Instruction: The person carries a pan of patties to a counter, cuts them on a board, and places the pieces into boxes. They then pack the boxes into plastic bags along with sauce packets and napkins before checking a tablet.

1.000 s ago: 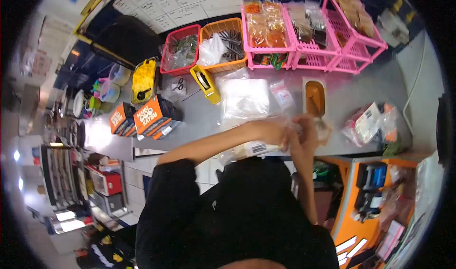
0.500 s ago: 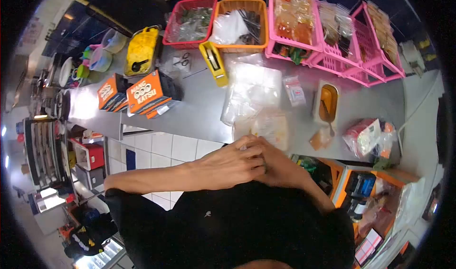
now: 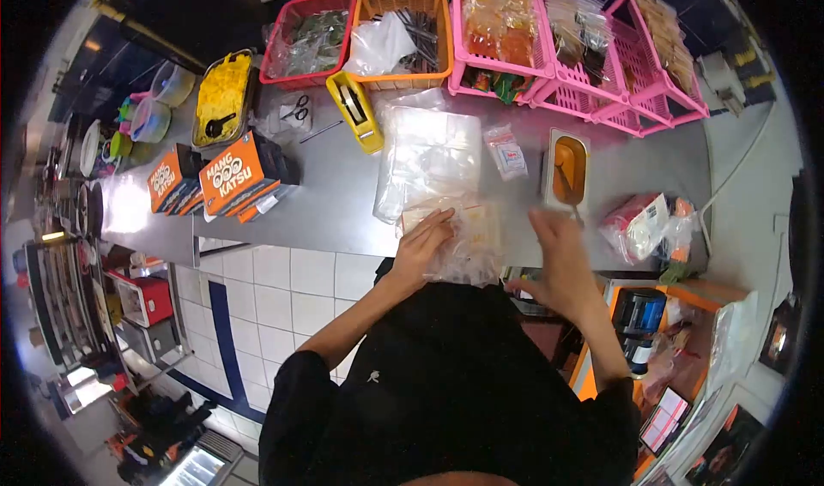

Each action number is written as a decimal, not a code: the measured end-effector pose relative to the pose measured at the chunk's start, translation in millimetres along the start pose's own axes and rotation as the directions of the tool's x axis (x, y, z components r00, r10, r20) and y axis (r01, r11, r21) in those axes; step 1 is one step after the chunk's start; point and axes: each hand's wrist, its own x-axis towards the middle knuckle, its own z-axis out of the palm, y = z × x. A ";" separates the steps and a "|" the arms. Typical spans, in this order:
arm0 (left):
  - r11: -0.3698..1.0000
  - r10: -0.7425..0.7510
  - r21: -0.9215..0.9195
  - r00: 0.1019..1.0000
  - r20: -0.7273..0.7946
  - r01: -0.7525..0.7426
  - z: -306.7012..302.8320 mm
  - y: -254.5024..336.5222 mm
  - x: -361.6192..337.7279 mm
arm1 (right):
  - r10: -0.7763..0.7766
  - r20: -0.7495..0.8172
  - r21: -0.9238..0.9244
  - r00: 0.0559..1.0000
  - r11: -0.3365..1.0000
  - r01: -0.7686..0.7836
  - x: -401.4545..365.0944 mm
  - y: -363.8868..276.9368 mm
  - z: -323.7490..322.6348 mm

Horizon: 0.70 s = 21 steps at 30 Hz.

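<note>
The clear packet (image 3: 470,244) lies at the near edge of the desk (image 3: 343,203), with the stack of plastic bags (image 3: 433,156) at its 12 o'clock. The left hand (image 3: 423,247) lies flat on the packet's 9 o'clock side, fingers extended. The right hand (image 3: 558,247) hovers open and empty at 3 o'clock, apart from the packet, below the sauce tray (image 3: 567,167).
</note>
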 end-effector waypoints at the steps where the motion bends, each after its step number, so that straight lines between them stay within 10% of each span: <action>1: 1.000 -0.003 0.000 1.000 -0.007 0.003 2.8 3.1 1.3 | 0.092 -0.058 -0.155 0.994 0.983 -0.100 -1.0 10.1 9.7; 3: 0.991 -0.068 -0.111 0.998 0.009 0.069 7.6 8.9 7.5 | -0.101 0.107 0.079 0.989 0.993 0.093 16.2 28.8 58.1; 11: 0.918 -0.336 0.277 0.928 0.162 0.284 -1.3 70.1 -31.4 | -0.274 -0.237 0.048 0.932 0.955 0.293 42.5 52.5 131.2; 16: 0.750 -0.637 0.363 0.752 0.171 0.553 42.5 87.9 -7.7 | -0.069 -0.119 0.159 0.991 0.983 0.087 38.8 -12.1 118.6; 18: 0.781 -0.536 0.227 0.811 -0.236 0.582 70.1 75.2 -10.7 | -0.072 -0.152 0.196 0.986 0.975 0.102 28.4 -24.2 125.4; 21: 0.850 -0.344 0.070 0.650 -0.678 0.522 95.0 66.0 -10.7 | -0.180 -0.095 0.135 0.979 0.972 0.192 3.9 -26.5 118.4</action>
